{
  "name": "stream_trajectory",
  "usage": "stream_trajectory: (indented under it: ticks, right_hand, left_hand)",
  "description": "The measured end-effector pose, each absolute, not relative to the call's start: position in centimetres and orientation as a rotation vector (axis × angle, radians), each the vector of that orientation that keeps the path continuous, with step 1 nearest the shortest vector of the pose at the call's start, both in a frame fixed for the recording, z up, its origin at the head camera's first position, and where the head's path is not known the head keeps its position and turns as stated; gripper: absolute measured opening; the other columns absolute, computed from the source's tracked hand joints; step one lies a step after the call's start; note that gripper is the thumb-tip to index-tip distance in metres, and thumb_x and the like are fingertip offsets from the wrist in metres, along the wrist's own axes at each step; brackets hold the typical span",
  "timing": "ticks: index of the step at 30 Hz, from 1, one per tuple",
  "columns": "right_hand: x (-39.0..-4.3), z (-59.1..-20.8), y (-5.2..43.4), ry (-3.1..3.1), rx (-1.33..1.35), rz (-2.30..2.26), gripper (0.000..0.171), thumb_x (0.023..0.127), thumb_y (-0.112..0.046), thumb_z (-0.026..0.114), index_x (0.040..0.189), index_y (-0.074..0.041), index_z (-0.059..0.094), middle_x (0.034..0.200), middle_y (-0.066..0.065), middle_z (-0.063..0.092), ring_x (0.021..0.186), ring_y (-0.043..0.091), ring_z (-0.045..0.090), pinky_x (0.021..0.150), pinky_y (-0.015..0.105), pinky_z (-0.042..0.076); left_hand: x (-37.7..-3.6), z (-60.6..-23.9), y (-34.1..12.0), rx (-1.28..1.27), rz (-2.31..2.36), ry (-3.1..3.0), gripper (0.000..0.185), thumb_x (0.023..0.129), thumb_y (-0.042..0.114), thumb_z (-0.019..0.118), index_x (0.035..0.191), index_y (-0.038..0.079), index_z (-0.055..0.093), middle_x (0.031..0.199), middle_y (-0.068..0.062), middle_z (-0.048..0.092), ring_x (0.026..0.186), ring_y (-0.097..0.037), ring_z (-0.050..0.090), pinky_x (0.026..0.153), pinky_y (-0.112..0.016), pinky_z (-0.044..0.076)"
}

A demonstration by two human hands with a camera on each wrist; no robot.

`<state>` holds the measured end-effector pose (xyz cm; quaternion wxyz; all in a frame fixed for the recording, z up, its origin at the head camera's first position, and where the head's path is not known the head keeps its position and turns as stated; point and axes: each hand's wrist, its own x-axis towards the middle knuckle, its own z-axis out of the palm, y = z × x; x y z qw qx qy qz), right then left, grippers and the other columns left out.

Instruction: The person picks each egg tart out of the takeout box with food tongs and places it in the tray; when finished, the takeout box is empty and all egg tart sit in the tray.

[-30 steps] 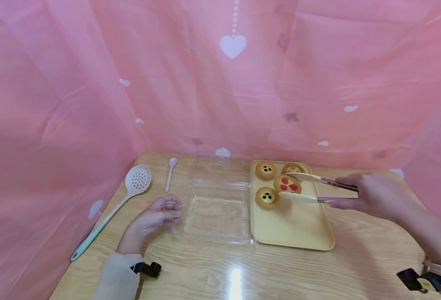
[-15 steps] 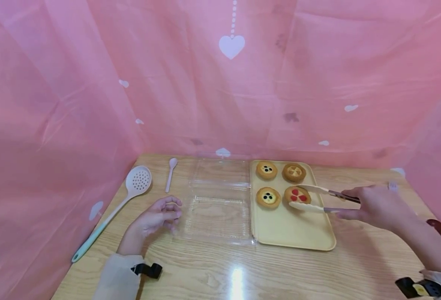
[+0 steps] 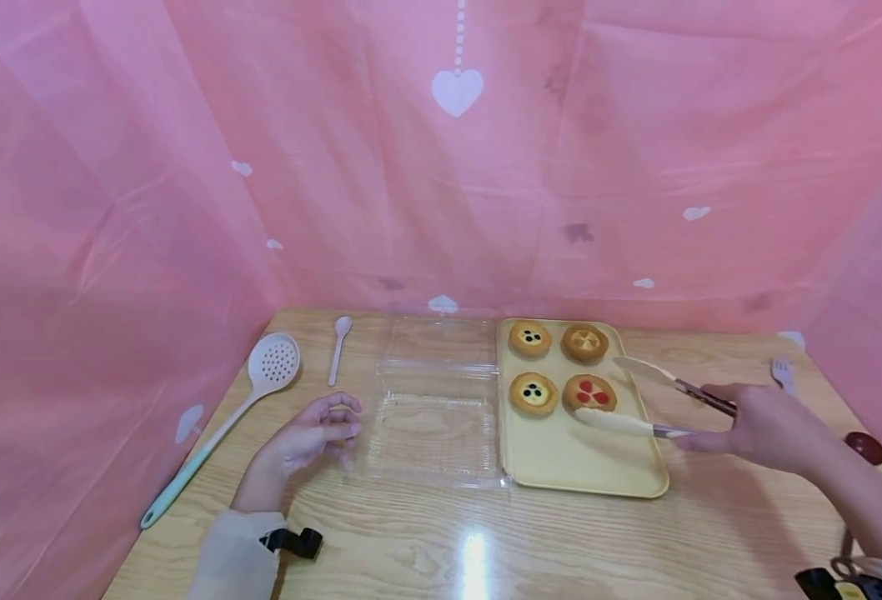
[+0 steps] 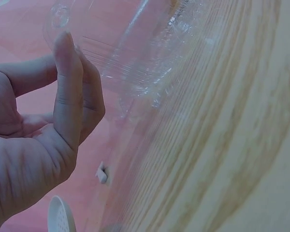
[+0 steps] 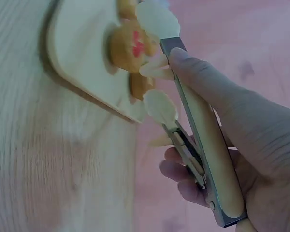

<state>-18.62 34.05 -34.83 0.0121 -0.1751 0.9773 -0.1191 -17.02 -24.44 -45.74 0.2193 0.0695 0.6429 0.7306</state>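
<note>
Tongs (image 3: 654,400), one pair, are gripped in the right hand (image 3: 767,425), arms spread, tips just clear of the red-topped tart (image 3: 589,392) and holding nothing.

Left to right across the bench (image 3: 441,550):
- One slotted spoon (image 3: 219,425), white head, teal handle end, lying diagonally near the left edge.
- One small spoon (image 3: 338,347), pale, further back.
- Left hand (image 3: 308,437), resting on the bench just left of the clear box; fingers (image 4: 67,92) loosely curled, holding nothing.
- One clear plastic clamshell box (image 3: 437,396), lying open, nothing inside it.
- One yellow tray (image 3: 583,462), touching the box's right edge. Four tarts in a two-by-two block at its far end: two with dark berry tops (image 3: 528,337) (image 3: 533,393) on the left, one orange-topped (image 3: 585,342) at the back right, one red-topped at the front right.
- Right hand over the bench right of the tray, fingers (image 5: 208,92) curled round the tongs' handles.
- One small fork (image 3: 783,372) and one dark round object (image 3: 864,447), at the far right; the latter too small to identify.

Pink heart-print sheeting (image 3: 441,167) encloses the bench on three sides.
</note>
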Motion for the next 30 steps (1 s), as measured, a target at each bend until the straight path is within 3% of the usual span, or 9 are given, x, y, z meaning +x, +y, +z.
stream_trajectory:
  ticks: [3, 6, 8, 10, 13, 18, 21, 25, 30]
  right_hand:
    - [-18.6, -35.3, 35.0, 3.035, -0.419, -0.554, 0.085, 0.078, -0.048, 0.082, 0.128, 0.015, 0.056, 0.055, 0.006, 0.048, 0.049, 0.012, 0.038, 0.050, 0.028, 0.037]
    - [-18.8, -36.3, 35.7, 3.074, -0.283, -0.677, 0.080, 0.081, -0.046, 0.080, 0.129, 0.014, 0.056, 0.085, 0.030, 0.065, 0.067, 0.025, 0.055, 0.057, 0.034, 0.042]
    - [-18.8, -37.2, 36.1, 3.110, -0.180, -0.705, 0.081, 0.082, -0.048, 0.079, 0.128, 0.014, 0.056, 0.108, 0.038, 0.062, 0.080, 0.038, 0.059, 0.061, 0.042, 0.046]
    - [-18.8, -38.1, 36.4, 3.128, -0.048, -0.706, 0.086, 0.083, -0.053, 0.076, 0.130, 0.015, 0.054, 0.114, 0.042, 0.057, 0.082, 0.046, 0.059, 0.060, 0.046, 0.045]
    - [-18.7, -39.4, 36.7, 3.133, 0.151, -0.710, 0.087, 0.082, -0.061, 0.072, 0.125, 0.013, 0.058, 0.101, 0.040, 0.060, 0.078, 0.046, 0.058, 0.056, 0.045, 0.043]
    - [-18.3, -41.6, 36.7, 3.156, 0.313, -0.708, 0.072, 0.082, -0.062, 0.070, 0.090, 0.008, 0.058, 0.069, 0.017, 0.057, 0.063, 0.033, 0.053, 0.048, 0.037, 0.037]
    - [-18.0, -42.9, 36.2, 3.208, 0.335, -0.700, 0.066, 0.084, -0.055, 0.071, 0.086, 0.009, 0.056, 0.071, 0.023, 0.060, 0.061, 0.037, 0.056, 0.047, 0.041, 0.039]
    - [-17.7, -43.8, 35.3, 3.242, 0.381, -0.699, 0.071, 0.083, -0.051, 0.072, 0.099, 0.016, 0.054, 0.080, 0.035, 0.058, 0.064, 0.046, 0.057, 0.048, 0.048, 0.042]
    - [-17.7, -43.2, 34.5, 3.135, 0.397, -0.556, 0.099, 0.082, -0.068, 0.063, 0.129, 0.015, 0.035, 0.091, 0.040, 0.053, 0.067, 0.050, 0.057, 0.044, 0.048, 0.042]
  left_hand:
    - [-17.0, -45.9, -24.7, 0.196, 2.021, 1.783, 0.025, 0.096, -0.004, 0.058, 0.117, -0.008, 0.045, 0.084, -0.004, 0.056, 0.073, -0.017, 0.058, 0.061, -0.032, 0.056]
    - [-17.0, -46.1, -24.8, 0.206, 2.027, 1.782, 0.021, 0.097, -0.005, 0.057, 0.115, -0.005, 0.047, 0.084, -0.003, 0.057, 0.073, -0.017, 0.058, 0.061, -0.032, 0.057]
    - [-17.0, -46.1, -24.8, 0.214, 2.029, 1.779, 0.019, 0.097, -0.005, 0.056, 0.114, -0.003, 0.048, 0.084, -0.003, 0.056, 0.073, -0.016, 0.058, 0.060, -0.032, 0.057]
    - [-17.0, -46.2, -24.8, 0.217, 2.030, 1.771, 0.018, 0.096, -0.005, 0.057, 0.113, -0.002, 0.049, 0.084, -0.003, 0.056, 0.073, -0.015, 0.059, 0.060, -0.031, 0.057]
    - [-17.1, -46.2, -24.8, 0.218, 2.029, 1.763, 0.018, 0.096, -0.005, 0.057, 0.112, -0.002, 0.050, 0.083, -0.003, 0.056, 0.072, -0.014, 0.059, 0.059, -0.030, 0.057]
    - [-17.2, -46.0, -24.8, 0.228, 2.026, 1.772, 0.019, 0.096, -0.005, 0.058, 0.112, -0.002, 0.050, 0.083, -0.003, 0.056, 0.071, -0.014, 0.058, 0.058, -0.029, 0.057]
    - [-17.2, -45.9, -24.9, 0.222, 2.018, 1.777, 0.019, 0.096, -0.004, 0.059, 0.112, -0.001, 0.050, 0.083, -0.003, 0.056, 0.071, -0.014, 0.058, 0.059, -0.030, 0.057]
    - [-17.2, -45.7, -24.9, 0.212, 2.004, 1.788, 0.021, 0.096, -0.003, 0.060, 0.113, -0.002, 0.049, 0.084, -0.004, 0.056, 0.072, -0.015, 0.058, 0.059, -0.030, 0.057]
    - [-17.0, -45.6, -25.1, 0.188, 1.995, 1.818, 0.024, 0.095, -0.002, 0.061, 0.115, -0.006, 0.049, 0.087, -0.004, 0.056, 0.074, -0.016, 0.059, 0.061, -0.032, 0.057]
